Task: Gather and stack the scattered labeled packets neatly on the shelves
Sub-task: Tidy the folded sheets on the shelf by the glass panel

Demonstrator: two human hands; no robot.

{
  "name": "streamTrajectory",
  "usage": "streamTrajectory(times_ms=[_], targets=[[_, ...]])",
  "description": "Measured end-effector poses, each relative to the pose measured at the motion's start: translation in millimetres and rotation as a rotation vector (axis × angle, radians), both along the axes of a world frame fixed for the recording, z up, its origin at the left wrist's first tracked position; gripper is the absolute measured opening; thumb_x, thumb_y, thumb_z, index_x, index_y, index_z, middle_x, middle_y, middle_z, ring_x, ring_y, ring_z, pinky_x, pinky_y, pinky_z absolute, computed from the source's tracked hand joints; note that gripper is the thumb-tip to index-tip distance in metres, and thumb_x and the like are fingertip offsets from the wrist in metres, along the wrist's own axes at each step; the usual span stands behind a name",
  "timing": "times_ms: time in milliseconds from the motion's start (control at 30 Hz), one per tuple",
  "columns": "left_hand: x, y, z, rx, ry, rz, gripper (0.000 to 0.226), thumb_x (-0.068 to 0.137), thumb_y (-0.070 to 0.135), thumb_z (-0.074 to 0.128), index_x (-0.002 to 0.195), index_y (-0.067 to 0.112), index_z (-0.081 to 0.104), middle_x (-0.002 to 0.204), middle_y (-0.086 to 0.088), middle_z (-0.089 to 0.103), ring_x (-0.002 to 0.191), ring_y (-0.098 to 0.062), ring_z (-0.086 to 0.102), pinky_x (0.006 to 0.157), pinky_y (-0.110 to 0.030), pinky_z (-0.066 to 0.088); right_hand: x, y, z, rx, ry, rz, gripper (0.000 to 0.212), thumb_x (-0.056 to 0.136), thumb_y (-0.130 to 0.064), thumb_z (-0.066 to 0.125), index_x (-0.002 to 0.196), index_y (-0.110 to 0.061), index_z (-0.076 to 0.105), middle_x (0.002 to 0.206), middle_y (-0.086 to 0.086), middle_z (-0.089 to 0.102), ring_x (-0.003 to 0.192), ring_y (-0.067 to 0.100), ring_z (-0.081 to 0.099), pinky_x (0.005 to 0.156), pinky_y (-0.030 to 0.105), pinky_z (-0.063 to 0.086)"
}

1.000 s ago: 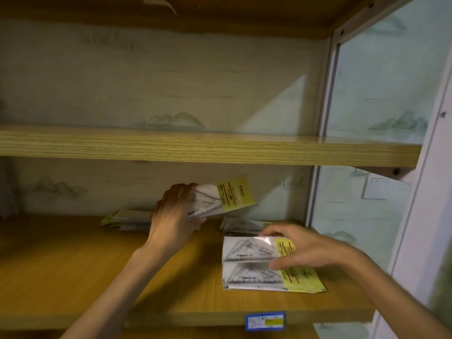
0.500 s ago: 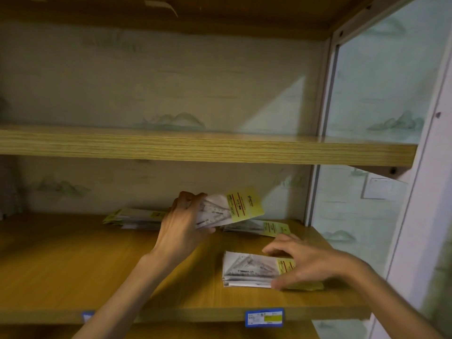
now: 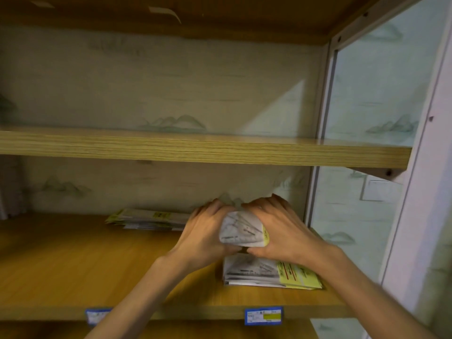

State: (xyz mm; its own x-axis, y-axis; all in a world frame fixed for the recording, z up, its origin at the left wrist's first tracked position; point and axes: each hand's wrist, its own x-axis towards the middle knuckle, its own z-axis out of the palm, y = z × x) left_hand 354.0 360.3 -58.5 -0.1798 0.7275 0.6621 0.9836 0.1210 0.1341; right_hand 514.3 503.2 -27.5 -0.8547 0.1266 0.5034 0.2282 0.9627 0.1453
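Observation:
Both hands hold a bundle of clear packets with yellow labels [image 3: 241, 231] above the lower wooden shelf [image 3: 73, 270]. My left hand [image 3: 205, 233] grips the bundle's left side, my right hand [image 3: 281, 228] its right side, covering most of the yellow label. Directly below, a stack of the same packets [image 3: 269, 274] lies flat near the shelf's front right. Another pile of packets [image 3: 149, 218] rests at the back of the shelf, left of my hands.
An upper wooden shelf [image 3: 195, 148] spans the view just above my hands. A white metal upright [image 3: 318, 167] and a glass-like panel close the right side. Blue price tags [image 3: 264, 314] sit on the lower shelf's front edge.
My right hand left the front stack and rose to join the left hand on the held packets. The bundle moved right, over the stack.

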Motion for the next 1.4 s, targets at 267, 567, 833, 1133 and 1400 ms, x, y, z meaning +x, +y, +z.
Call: streamTrajectory(times_ms=[267,567,833,1133,1400], targets=[[2.1,-8.3,-4.2,-0.017,-0.030,-0.107,0.081,0.066,0.074,0.073,0.135,0.039,0.048,0.125,0.019,0.049,0.114,0.002,0.043,0.097,-0.025,0.042,9.7,-0.5,-9.2,-0.195,-0.041,0.037,0.079,0.067,-0.064,0.074,0.135,-0.037,0.044,0.119,-0.016,0.049,0.110,0.005,0.044,0.093,0.024,0.038],[-10.8,-24.4,-5.2,-0.056,-0.124,-0.096,0.092,0.069,0.078,0.067,0.147,0.047,0.030,0.148,0.020,0.034,0.133,0.000,0.034,0.106,-0.037,0.044,31.3,14.3,-8.1,-0.429,-0.093,-0.019,0.073,0.065,-0.061,0.082,0.127,-0.042,0.051,0.115,-0.022,0.051,0.104,-0.004,0.048,0.085,0.017,0.043],[-18.6,-27.2,-14.0,-0.079,-0.175,-0.085,0.077,0.080,0.079,0.052,0.147,0.049,0.030,0.150,0.018,0.034,0.131,0.000,0.035,0.108,-0.038,0.041,31.3,23.7,-35.1,-0.566,-0.252,-0.014,0.067,0.067,-0.069,0.076,0.126,-0.046,0.051,0.121,-0.028,0.044,0.114,-0.005,0.043,0.094,0.020,0.043],[-24.1,-21.2,-13.2,-0.072,-0.290,-0.137,0.067,0.083,0.075,0.051,0.144,0.050,0.037,0.147,0.021,0.038,0.133,0.001,0.038,0.108,-0.038,0.042,30.6,26.5,-29.1,-0.682,-0.248,-0.012,0.072,0.073,-0.076,0.064,0.136,-0.044,0.050,0.128,-0.031,0.040,0.118,-0.012,0.039,0.099,0.019,0.039],[-26.3,-11.9,-3.8,-0.042,-0.408,-0.174,0.054,0.087,0.063,0.060,0.137,0.054,0.041,0.140,0.029,0.039,0.123,0.022,0.032,0.099,-0.011,0.031,-22.3,70.6,-16.1,-0.764,-0.078,-0.082,0.068,0.069,-0.067,0.075,0.126,-0.034,0.059,0.118,-0.016,0.058,0.109,0.000,0.056,0.094,0.024,0.049]])
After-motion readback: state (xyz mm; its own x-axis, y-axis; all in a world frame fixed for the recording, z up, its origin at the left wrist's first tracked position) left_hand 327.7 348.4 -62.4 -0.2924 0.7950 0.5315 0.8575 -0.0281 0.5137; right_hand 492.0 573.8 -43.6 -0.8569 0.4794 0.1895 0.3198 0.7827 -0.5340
